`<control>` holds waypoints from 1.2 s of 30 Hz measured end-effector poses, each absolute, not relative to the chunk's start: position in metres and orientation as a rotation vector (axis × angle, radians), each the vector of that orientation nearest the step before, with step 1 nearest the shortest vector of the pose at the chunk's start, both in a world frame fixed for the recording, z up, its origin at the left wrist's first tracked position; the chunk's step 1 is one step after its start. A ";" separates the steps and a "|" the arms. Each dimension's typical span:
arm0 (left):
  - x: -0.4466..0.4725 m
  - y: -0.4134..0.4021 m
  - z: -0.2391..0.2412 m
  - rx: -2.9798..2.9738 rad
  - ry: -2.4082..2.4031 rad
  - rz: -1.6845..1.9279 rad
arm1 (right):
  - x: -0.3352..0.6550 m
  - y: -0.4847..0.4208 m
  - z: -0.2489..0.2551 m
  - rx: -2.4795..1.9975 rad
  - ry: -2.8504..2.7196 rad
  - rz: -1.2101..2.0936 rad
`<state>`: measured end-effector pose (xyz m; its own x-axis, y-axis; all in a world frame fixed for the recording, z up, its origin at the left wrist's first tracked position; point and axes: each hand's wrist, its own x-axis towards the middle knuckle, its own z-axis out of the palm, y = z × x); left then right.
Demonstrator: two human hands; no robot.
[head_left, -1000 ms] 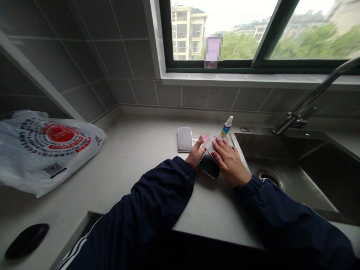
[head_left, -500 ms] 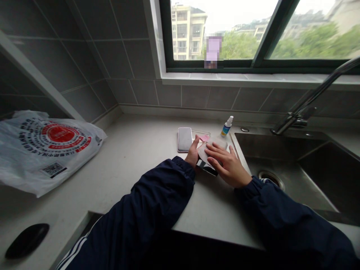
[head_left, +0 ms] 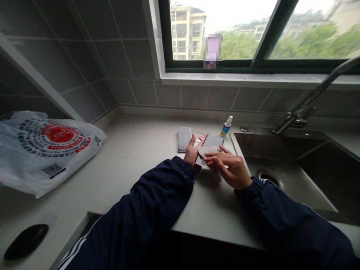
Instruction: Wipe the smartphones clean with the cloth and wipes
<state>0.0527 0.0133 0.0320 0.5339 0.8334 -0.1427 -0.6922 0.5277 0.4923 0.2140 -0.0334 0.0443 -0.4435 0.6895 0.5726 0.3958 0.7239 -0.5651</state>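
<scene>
My left hand [head_left: 191, 153] grips the left edge of a flat, glossy device [head_left: 213, 141], which looks like a phone; its grey face shows beyond the fingers. Across that face lies a thin pale grey cloth [head_left: 208, 151], partly folded. My right hand [head_left: 232, 167] presses the cloth onto the device, fingers bent and close together. Just left of my left hand a second phone [head_left: 184, 139] lies flat on the counter. Behind the held device stands a small spray bottle [head_left: 226, 126] with a white cap and a blue and yellow label. A pink piece [head_left: 203, 137] shows beside my left thumb.
A white plastic bag [head_left: 50, 150] with red print rests on the counter [head_left: 135, 146] at left. Nearer me is a black oval object [head_left: 26, 242]. On the right are a steel sink [head_left: 284, 161] and a faucet [head_left: 289, 122]. A window runs along the back.
My right hand has drawn the cloth down toward me, its fingers now more bent. More of the device's grey far face is uncovered. My left hand keeps its grip.
</scene>
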 end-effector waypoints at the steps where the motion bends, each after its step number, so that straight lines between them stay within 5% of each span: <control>1: 0.052 0.014 0.031 0.416 0.377 0.938 | 0.214 -0.032 0.043 -0.851 -2.051 0.412; 14: 0.057 0.008 0.031 0.463 0.369 0.888 | 0.219 -0.015 0.031 -1.457 -2.171 0.075; 36: 0.060 0.006 0.037 0.264 0.389 0.897 | 0.212 -0.028 0.039 -1.020 -2.367 0.313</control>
<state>0.0595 0.0056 0.0372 0.5615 0.7984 -0.2174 -0.7041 0.5990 0.3815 0.2125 -0.0278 0.0390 -0.5688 0.7270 0.3847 0.6022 0.6867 -0.4072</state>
